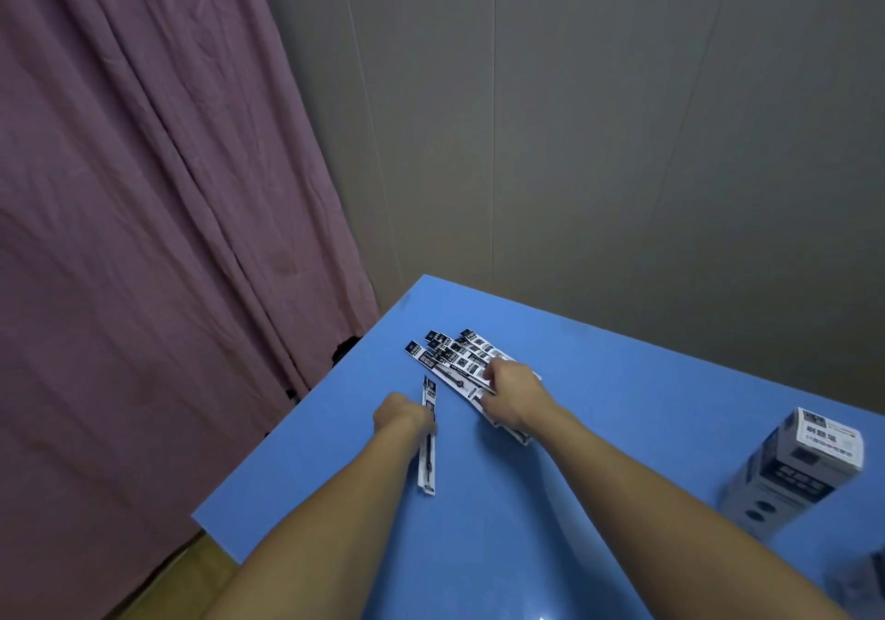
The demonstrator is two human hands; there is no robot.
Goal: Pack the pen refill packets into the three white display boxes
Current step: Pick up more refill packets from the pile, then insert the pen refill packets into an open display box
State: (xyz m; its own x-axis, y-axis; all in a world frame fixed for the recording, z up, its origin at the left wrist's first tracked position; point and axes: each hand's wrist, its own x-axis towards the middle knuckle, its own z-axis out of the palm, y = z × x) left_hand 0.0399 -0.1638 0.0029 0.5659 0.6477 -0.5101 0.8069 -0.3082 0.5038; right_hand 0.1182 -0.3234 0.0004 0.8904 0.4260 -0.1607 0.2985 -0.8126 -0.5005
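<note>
A fanned pile of black-and-white pen refill packets (452, 356) lies on the blue table (598, 404) near its far left corner. My right hand (512, 396) rests on the near end of the pile, fingers curled onto the packets. My left hand (404, 416) pinches a single refill packet (427, 447) that lies lengthwise beside the pile, apart from it. One white display box (792, 466) stands at the right edge. A blurred corner of another box (862, 581) shows at the bottom right.
A pink curtain (143, 236) hangs to the left of the table, and a grey panelled wall (574, 116) stands behind it. The table's left edge runs diagonally close to my left forearm, with wooden floor (191, 571) below it.
</note>
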